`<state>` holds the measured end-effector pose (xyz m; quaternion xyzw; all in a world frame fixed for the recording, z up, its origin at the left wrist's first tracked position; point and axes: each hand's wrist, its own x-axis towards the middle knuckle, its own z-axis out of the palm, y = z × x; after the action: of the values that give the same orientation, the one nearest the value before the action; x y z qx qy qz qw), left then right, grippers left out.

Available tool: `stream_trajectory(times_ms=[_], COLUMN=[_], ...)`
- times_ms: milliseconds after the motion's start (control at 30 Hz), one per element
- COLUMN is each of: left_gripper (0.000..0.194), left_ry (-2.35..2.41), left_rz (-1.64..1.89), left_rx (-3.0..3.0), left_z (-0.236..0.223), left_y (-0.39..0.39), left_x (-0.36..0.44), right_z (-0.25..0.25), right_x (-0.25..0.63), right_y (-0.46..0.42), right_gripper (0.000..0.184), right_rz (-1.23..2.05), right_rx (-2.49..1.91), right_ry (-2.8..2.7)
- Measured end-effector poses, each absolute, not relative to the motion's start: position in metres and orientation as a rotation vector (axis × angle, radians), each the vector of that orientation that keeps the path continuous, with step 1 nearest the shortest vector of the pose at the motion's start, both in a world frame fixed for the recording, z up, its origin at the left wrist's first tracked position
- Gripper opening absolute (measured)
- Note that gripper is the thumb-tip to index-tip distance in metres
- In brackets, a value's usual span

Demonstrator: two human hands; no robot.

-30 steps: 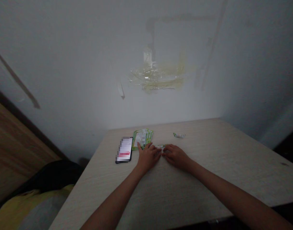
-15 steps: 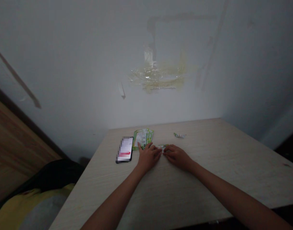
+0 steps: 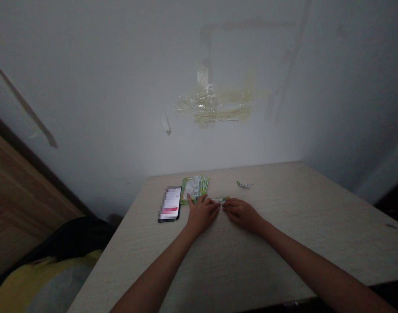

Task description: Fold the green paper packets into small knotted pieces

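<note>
A narrow green-and-white packet (image 3: 220, 200) lies on the table, partly hidden by my fingers. My left hand (image 3: 202, 213) rests palm down at its left end, fingers pressing on it and thumb spread out toward a stack of green-and-white packets (image 3: 195, 189). From the right, my right hand (image 3: 240, 213) has its fingers bunched together on the packet's other end. The fingertips of both hands nearly meet over the near edge, so that part of the packet cannot be made out.
A phone (image 3: 170, 204) with a lit, partly blurred screen lies left of the stack. A small folded green-and-white piece (image 3: 244, 184) sits farther back on the right. Behind the pale wooden table (image 3: 283, 200) rises a wall (image 3: 121, 108) with peeling tape.
Both hands stay in nearly the same place, with only slight finger movement at the packet. The whole view has shifted a little.
</note>
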<state>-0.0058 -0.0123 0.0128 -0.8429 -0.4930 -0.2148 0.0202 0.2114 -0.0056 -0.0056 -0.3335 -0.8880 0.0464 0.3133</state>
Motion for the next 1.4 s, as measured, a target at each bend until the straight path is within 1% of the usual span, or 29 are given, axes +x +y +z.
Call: stream_trajectory(times_ms=[233, 667, 1000, 1267, 1400], left_gripper=[0.024, 0.025, 0.023, 0.023, 0.023], left_ry=[-1.567, -1.581, -1.541, -1.59, -1.628], left_rz=[-0.702, -0.646, -0.663, -0.659, -0.65], left_rx=[-2.63, -2.601, -2.589, -2.604, -2.628], left_z=[0.01, 0.01, 0.015, 0.016, 0.016], left_y=[-0.011, -0.011, -0.013, -0.013, -0.012], left_x=[-0.006, -0.005, -0.005, -0.004, -0.004], right_z=[-0.001, 0.004, 0.003, 0.002, 0.003], right_x=[0.21, 0.204, 0.207, 0.204, 0.204], right_y=[-0.007, -0.008, -0.013, -0.01, -0.011], right_gripper=[0.026, 0.023, 0.024, 0.022, 0.023], right_rz=[0.112, 0.096, 0.173, 0.021, 0.057], right_rx=[-0.864, -0.883, -0.896, -0.883, -0.857], right_ry=[-2.367, -2.388, -2.354, -2.414, -2.413])
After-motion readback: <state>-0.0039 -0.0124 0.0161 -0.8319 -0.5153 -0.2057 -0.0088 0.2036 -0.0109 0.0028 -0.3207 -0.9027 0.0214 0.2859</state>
